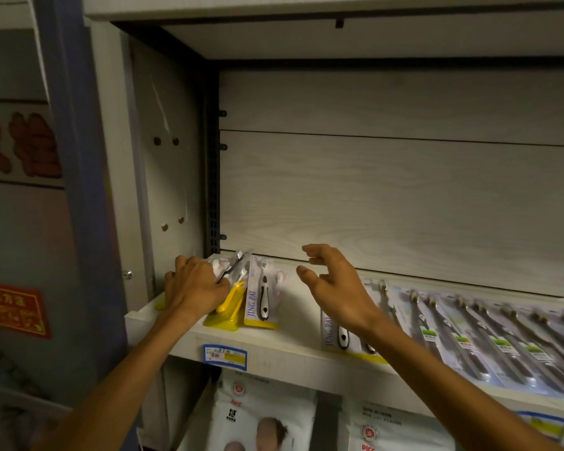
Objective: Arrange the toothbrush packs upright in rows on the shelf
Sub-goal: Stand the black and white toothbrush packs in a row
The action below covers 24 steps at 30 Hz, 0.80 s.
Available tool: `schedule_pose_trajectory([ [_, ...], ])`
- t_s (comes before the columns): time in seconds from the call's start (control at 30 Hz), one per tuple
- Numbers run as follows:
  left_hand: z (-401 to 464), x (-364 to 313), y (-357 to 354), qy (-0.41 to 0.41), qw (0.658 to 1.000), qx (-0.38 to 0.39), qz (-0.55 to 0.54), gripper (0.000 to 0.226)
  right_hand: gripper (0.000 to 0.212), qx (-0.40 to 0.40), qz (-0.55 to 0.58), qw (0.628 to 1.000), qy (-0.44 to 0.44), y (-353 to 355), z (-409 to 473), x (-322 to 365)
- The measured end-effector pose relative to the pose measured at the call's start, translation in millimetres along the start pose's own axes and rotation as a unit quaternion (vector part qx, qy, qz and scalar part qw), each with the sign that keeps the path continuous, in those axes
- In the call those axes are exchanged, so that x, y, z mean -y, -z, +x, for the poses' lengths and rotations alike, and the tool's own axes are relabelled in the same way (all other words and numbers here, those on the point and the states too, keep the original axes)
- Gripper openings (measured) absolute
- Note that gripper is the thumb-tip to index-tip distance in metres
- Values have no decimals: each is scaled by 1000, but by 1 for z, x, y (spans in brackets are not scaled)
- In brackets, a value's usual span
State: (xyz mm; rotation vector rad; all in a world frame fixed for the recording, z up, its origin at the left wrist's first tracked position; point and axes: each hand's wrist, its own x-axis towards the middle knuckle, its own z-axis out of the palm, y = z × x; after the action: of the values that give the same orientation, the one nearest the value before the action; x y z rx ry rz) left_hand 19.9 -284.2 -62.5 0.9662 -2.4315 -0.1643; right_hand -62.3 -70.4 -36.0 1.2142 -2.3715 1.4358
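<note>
- At the far left end of the shelf (pixel 274 340), the left hand (pixel 194 289) grips a small stack of yellow-backed toothbrush packs (pixel 233 288), its fingers curled over their tops; they stand on edge against the side wall (pixel 163 190), which seems to serve as a stop so the row cannot tip leftward
- Just to the right, one JING PAI pack (pixel 261 296) stands upright with its face to the front, close beside the gripped ones, probably the newest in the row
- The right hand (pixel 332 288) hovers above the shelf holding nothing, its fingers spread and loosely bent, near the upright pack but apart from it
- Under the right wrist another JING PAI pack (pixel 345 336) lies flat at the shelf's front edge
- Further right, a long row of dark-handled packs (pixel 469 333) lies flat and overlapping, not yet stood up, so most of the job looks undone
</note>
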Motion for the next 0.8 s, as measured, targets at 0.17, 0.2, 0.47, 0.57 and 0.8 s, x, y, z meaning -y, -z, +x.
schedule_pose_trajectory([
  [0.17, 1, 0, -2, 0, 989, -12, -146, 27, 38, 11, 17, 1000, -8, -2, -3, 0],
  [0.2, 0, -2, -1, -8, 983, -20, -181, 28, 38, 14, 21, 1000, -10, -1, -3, -1],
  [0.47, -10, -21, 13, -72, 914, -179, -356, 7, 34, 3, 89, 996, -28, -3, 5, -2],
  [0.57, -21, -35, 18, -135, 884, -216, -391, 8, 32, 4, 161, 986, -47, -5, 9, 4],
  [0.8, -60, -70, 8, -261, 849, -246, -388, 10, 24, 6, 358, 930, -87, -14, 11, 20],
])
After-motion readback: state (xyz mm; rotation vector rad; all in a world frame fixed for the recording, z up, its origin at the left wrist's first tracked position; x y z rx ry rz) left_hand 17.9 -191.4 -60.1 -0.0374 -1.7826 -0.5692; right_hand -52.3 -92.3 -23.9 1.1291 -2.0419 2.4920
